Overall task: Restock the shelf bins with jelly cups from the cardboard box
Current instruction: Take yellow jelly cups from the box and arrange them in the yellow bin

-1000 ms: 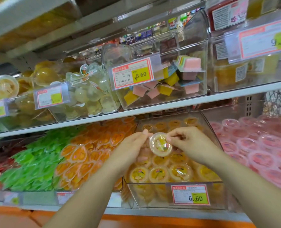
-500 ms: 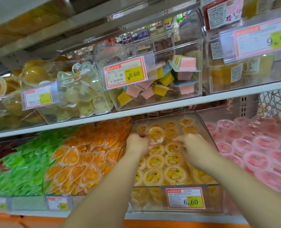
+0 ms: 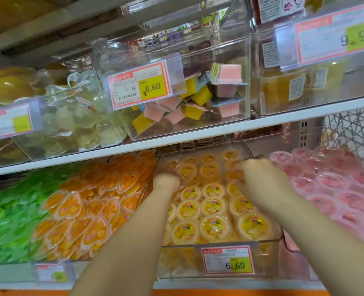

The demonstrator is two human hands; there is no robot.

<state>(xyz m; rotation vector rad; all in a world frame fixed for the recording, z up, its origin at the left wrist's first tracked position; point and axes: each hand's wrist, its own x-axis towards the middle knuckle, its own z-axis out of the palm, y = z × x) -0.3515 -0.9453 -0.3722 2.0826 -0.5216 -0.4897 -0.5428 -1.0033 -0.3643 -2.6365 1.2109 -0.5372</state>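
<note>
Jelly cups (image 3: 213, 207) fill the clear bin (image 3: 268, 242) in flat rows, lids up. Both hands rest over the bin's back rows: left hand (image 3: 166, 182) by its left wall, right hand (image 3: 262, 175) deeper, toward its right wall. Blur hides whether either grips a cup.

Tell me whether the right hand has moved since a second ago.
Yes. The right hand has gone deeper into the yellow cup bin, away from its 6.60 price tag toward the back row.
</note>
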